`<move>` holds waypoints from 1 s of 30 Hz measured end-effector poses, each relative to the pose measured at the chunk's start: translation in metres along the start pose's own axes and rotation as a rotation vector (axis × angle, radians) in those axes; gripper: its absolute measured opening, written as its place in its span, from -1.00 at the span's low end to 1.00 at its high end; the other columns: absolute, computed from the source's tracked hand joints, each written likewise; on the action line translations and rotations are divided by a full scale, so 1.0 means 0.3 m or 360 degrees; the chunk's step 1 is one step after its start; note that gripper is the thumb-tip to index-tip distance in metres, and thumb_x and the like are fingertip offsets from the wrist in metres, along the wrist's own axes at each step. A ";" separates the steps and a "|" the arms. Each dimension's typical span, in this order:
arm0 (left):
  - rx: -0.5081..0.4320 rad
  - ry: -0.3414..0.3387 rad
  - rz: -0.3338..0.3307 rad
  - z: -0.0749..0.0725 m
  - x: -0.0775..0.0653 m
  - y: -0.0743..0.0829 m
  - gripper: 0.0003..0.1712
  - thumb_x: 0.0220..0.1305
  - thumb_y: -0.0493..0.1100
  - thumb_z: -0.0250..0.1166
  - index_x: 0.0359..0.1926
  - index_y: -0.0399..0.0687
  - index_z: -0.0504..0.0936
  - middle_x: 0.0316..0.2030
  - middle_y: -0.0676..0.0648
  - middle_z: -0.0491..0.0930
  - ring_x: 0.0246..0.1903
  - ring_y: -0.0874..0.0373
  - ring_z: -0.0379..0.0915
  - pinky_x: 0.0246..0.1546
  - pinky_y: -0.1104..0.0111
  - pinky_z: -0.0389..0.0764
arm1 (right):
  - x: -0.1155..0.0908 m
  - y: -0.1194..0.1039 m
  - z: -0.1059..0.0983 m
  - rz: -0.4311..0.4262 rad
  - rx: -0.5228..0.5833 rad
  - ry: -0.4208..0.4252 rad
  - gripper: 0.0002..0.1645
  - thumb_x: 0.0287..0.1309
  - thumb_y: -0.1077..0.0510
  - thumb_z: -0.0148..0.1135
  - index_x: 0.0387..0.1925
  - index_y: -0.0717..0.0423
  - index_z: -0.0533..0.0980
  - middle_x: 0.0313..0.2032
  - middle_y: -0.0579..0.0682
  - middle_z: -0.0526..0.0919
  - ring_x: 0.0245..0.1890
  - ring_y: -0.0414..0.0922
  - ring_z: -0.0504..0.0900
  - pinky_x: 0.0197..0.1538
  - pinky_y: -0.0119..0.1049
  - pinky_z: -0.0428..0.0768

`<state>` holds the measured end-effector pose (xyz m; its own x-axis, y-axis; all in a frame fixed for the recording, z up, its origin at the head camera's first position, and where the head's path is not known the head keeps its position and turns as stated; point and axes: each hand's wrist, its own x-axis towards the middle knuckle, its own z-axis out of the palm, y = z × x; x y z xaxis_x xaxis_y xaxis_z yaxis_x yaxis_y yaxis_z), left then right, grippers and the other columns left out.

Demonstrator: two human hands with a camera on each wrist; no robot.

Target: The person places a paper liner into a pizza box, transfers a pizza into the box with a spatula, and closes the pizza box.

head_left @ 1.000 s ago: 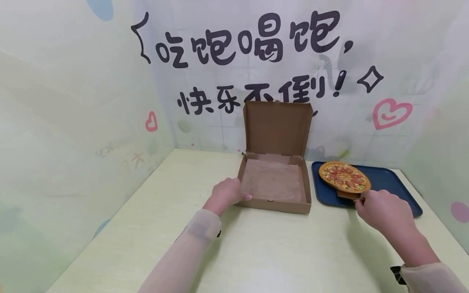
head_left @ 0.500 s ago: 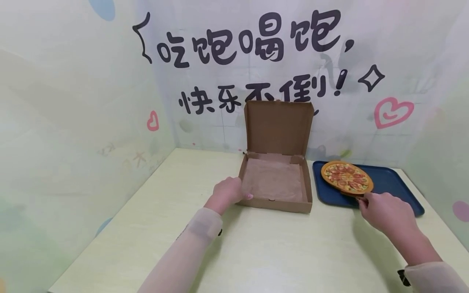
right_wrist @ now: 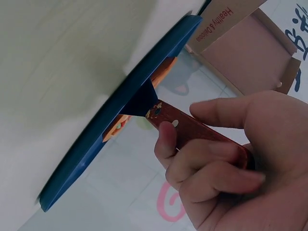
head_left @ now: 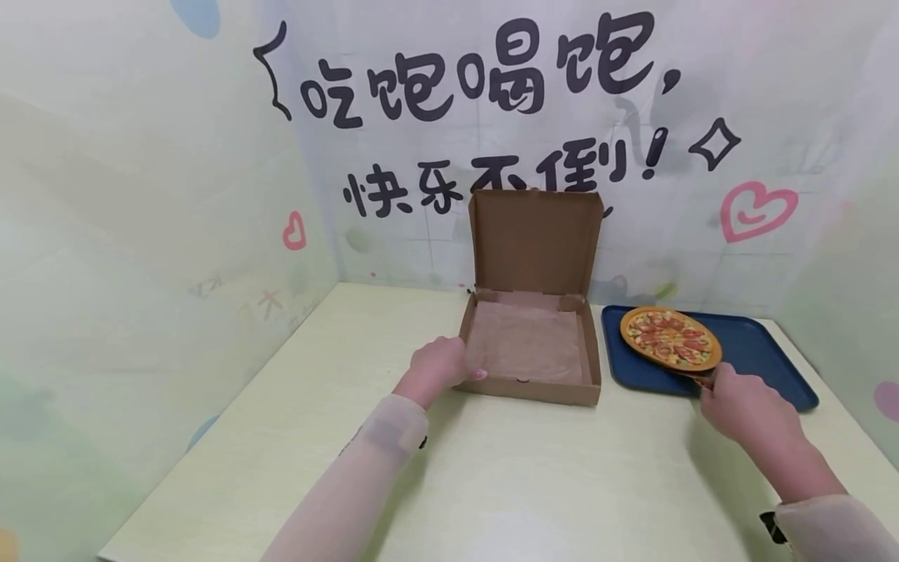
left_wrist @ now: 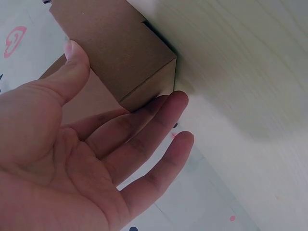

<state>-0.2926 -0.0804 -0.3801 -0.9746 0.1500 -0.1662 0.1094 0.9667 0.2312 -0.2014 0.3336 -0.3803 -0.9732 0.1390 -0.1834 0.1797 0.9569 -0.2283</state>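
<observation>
In the head view, my left hand (head_left: 438, 369) grips the front left corner of an opened cardboard pizza box (head_left: 530, 394). The left wrist view has the thumb over the wall of the box (left_wrist: 120, 53) and fingers against its outside. At the right, my right hand (head_left: 751, 406) holds a pizza spatula by its wooden handle (right_wrist: 192, 132). The spatula's blade (right_wrist: 143, 100) reaches over the tray rim and under a round pizza (head_left: 670, 337) with an orange-brown crust. Most of the blade is hidden. The pizza lies over the left part of a blue tray (head_left: 744, 347).
The box lid (head_left: 537, 242) stands upright close to the back wall (head_left: 407, 250). Brown paper (head_left: 527, 339) lines the box bottom. Pale tabletop (head_left: 548, 476) stretches in front of the box and tray, with walls on both sides.
The pizza has shifted slightly right over the tray, and my right hand has moved a little right with the spatula. Less of the blade shows now. My left hand stays on the box corner.
</observation>
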 end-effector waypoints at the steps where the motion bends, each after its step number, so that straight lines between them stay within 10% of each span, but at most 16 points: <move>1: 0.0000 -0.0002 -0.0002 -0.001 -0.001 0.000 -0.48 0.27 0.31 0.50 -0.30 -0.05 0.66 -0.38 -0.03 0.61 -0.37 0.07 0.50 -0.36 0.19 0.55 | 0.004 0.000 0.000 -0.0001 0.0002 -0.0001 -0.48 0.48 0.08 0.07 0.13 0.52 0.36 -0.17 0.50 0.61 -0.35 0.20 0.59 -0.41 0.00 0.51; 9: 0.0000 0.0000 -0.0004 -0.003 0.000 0.002 -0.49 0.27 0.30 0.50 -0.26 -0.05 0.67 -0.37 -0.03 0.62 -0.36 0.07 0.49 -0.35 0.20 0.55 | 0.002 0.012 0.008 -0.0040 0.0030 0.0005 -0.47 0.48 0.07 0.07 0.22 0.43 0.50 -0.39 0.24 0.55 -0.46 0.08 0.48 -0.46 -0.09 0.44; 30: 0.0035 0.0025 0.0041 -0.001 -0.005 0.003 -0.49 0.26 0.29 0.51 -0.35 -0.06 0.68 -0.41 -0.03 0.62 -0.42 0.09 0.47 -0.39 0.18 0.55 | -0.029 0.010 -0.045 -0.0116 -0.0015 0.0145 -0.39 0.44 0.05 0.10 0.33 0.37 0.51 -0.24 0.42 0.64 -0.43 0.13 0.49 -0.43 -0.04 0.42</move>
<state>-0.2912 -0.0798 -0.3794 -0.9743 0.1720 -0.1455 0.1387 0.9669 0.2141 -0.1942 0.3387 -0.3663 -0.9927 0.0910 -0.0787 0.1068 0.9677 -0.2286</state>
